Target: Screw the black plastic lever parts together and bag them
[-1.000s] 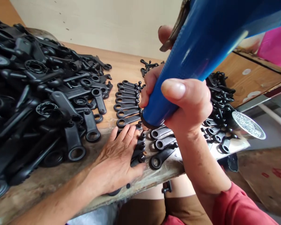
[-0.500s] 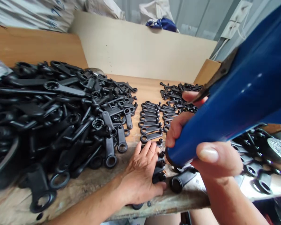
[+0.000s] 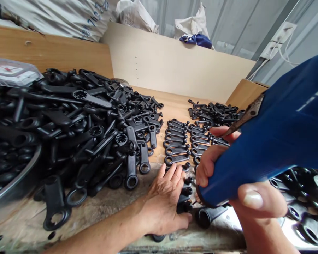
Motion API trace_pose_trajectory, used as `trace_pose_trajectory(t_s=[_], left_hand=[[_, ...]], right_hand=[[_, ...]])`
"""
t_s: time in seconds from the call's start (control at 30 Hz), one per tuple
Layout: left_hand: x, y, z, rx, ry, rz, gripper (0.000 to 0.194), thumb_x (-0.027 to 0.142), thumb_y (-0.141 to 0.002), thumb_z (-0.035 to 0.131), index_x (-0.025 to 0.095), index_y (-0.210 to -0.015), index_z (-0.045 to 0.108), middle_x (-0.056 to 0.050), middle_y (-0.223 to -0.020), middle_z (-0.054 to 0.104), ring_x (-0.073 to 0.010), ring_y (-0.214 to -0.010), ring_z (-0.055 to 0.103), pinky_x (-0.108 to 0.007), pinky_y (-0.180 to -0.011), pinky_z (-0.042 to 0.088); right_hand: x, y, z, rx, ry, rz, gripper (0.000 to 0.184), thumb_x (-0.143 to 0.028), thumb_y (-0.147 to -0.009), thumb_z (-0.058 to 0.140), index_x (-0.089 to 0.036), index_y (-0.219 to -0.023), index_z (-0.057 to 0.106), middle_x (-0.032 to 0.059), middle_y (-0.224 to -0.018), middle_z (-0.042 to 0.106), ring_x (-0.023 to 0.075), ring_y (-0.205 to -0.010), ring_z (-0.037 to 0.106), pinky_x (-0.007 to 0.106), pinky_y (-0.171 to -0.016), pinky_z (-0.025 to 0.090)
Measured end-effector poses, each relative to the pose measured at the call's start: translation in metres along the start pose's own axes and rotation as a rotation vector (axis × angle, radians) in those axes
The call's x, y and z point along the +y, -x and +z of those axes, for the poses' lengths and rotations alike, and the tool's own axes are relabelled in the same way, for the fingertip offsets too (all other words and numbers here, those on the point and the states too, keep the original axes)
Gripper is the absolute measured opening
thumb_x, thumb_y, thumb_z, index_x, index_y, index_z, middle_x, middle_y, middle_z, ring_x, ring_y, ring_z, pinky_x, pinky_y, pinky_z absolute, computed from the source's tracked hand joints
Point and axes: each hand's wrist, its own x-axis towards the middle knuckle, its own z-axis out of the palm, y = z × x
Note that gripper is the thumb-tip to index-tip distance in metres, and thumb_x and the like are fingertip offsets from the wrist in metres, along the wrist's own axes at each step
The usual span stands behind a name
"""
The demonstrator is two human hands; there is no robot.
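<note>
My right hand (image 3: 263, 203) is wrapped round a thick blue tool (image 3: 254, 158), barrel-shaped, with a worn metal lever (image 3: 250, 113) along its upper side. The tool's lower end hangs over the workbench beside my left hand; whatever lies beneath it is mostly hidden. My left hand (image 3: 165, 197) lies flat with fingers spread on a row of black plastic arms (image 3: 187, 191), whose knob ends show past the fingers. Further up, a column of matching arms (image 3: 175, 150) with ring ends lies side by side, and another column (image 3: 198, 137) runs to its right.
A big heap of black arms (image 3: 95, 130) fills the left, with a clear plastic case (image 3: 13, 72) on it. A metal basin (image 3: 29, 180) of black knobs stands at far left. More parts (image 3: 217, 113) lie at the back right, near a cardboard box (image 3: 245, 92).
The view has tilted up and swung left, so the bench shifts right in the picture. My left hand stays on the row; my right hand keeps hold of the blue tool.
</note>
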Motion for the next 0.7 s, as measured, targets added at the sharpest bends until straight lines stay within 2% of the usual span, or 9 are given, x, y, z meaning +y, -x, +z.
trace_pose_trajectory(t_s=[0.13,0.27,0.47,0.57,0.7], left_hand=[[-0.0021,-0.0002,0.0027,0.027,0.012,0.016,0.084,0.063,-0.08,0.048,0.014,-0.144,0.026,-0.015,-0.154,0.016,-0.0336,-0.141,0.003,-0.059,-0.112,0.003],[-0.0026,0.0006,0.0035,0.036,0.018,0.027,0.084,0.063,-0.08,0.048,0.012,-0.144,0.027,-0.016,-0.154,0.016,-0.0339,-0.141,0.002,-0.058,-0.112,0.003],[-0.0031,-0.0001,0.005,0.059,0.01,0.031,0.084,0.064,-0.079,0.049,0.014,-0.143,0.029,-0.015,-0.153,0.019,-0.0349,-0.141,0.006,-0.057,-0.113,0.002],[-0.0036,-0.0001,0.0054,0.055,0.012,0.033,0.084,0.064,-0.08,0.048,0.013,-0.144,0.028,-0.015,-0.154,0.018,-0.035,-0.141,0.006,-0.057,-0.113,0.003],[-0.0029,0.0006,0.0042,0.039,0.033,0.025,0.087,0.064,-0.081,0.045,0.01,-0.145,0.023,-0.017,-0.154,0.015,-0.0339,-0.141,0.004,-0.055,-0.113,0.003]], right_hand=[[0.0024,-0.0007,-0.0008,-0.01,0.011,0.03,0.067,-0.035,-0.058,0.077,-0.028,-0.118,0.048,-0.0009,-0.067,0.06,0.0188,-0.054,0.056,0.032,-0.045,0.047],[0.0021,-0.0008,-0.0002,-0.003,0.027,0.032,0.064,-0.038,-0.057,0.077,-0.03,-0.115,0.049,-0.0016,-0.065,0.059,0.0185,-0.052,0.054,0.031,-0.043,0.045],[0.0037,0.0001,0.0001,-0.003,-0.003,0.07,0.072,-0.035,-0.056,0.077,-0.026,-0.121,0.047,-0.0014,-0.064,0.058,0.0178,-0.05,0.054,0.03,-0.043,0.043],[0.0056,-0.0006,0.0016,-0.007,-0.01,0.068,0.067,-0.03,-0.055,0.077,-0.027,-0.116,0.051,-0.0012,-0.065,0.058,0.0179,-0.051,0.055,0.03,-0.043,0.044],[0.0077,-0.0012,0.0029,-0.016,0.032,0.046,0.05,-0.03,-0.057,0.074,-0.026,-0.104,0.058,-0.0005,-0.065,0.058,0.0175,-0.052,0.055,0.032,-0.046,0.045]])
